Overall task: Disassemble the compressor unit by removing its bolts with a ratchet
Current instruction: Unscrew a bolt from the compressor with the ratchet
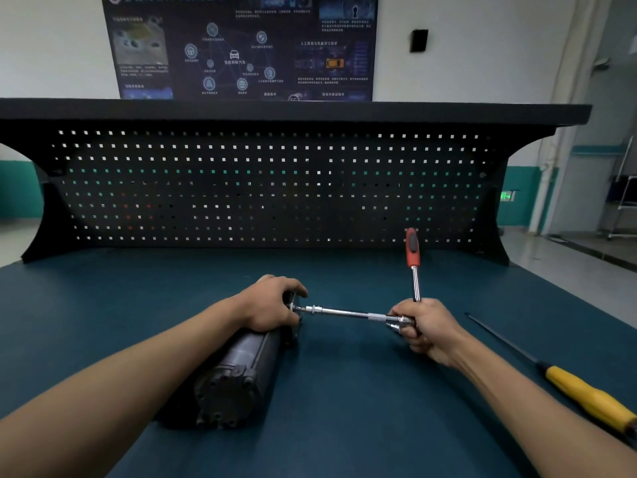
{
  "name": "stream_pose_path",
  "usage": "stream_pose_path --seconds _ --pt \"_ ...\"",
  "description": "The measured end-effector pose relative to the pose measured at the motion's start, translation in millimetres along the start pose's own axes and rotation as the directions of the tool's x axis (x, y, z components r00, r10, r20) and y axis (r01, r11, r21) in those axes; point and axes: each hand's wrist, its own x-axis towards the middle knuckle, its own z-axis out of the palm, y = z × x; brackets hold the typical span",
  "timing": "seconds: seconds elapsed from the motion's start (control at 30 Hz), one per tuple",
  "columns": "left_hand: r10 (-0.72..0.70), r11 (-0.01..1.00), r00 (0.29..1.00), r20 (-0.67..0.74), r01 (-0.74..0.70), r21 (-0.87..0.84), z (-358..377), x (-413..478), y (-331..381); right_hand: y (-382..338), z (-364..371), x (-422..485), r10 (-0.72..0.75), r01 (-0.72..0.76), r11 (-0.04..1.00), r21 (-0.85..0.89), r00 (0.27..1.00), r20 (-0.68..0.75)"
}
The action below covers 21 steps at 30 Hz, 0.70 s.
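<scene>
lying on its side on the blue bench, the dark compressor unit points its far end toward the pegboard. the left hand curls over that far end and grips it. the right hand is wrapped around the ratchet at its head, the red handle standing up beyond the fist. a chrome extension bar runs from the ratchet head to the unit's end face, its tip meeting a fitting there. the hands are apart. a yellow-handled screwdriver lies on the bench at the right, well apart from the unit.
</scene>
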Motion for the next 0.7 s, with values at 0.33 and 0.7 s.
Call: stream_pose_path --seconds 0.33,0.7 --pt "0.005 1.000 1.000 0.009 -0.005 -0.010 -4 -2 3 -16 -5 -2 -0.510 0.460 0.792 -0.402 0.860 -0.022" --pt "0.083 0.997 0.996 -0.033 -0.083 0.004 -2 -5 4 -1 -9 3 -0.821 0.694 0.386 -0.607 0.559 0.117"
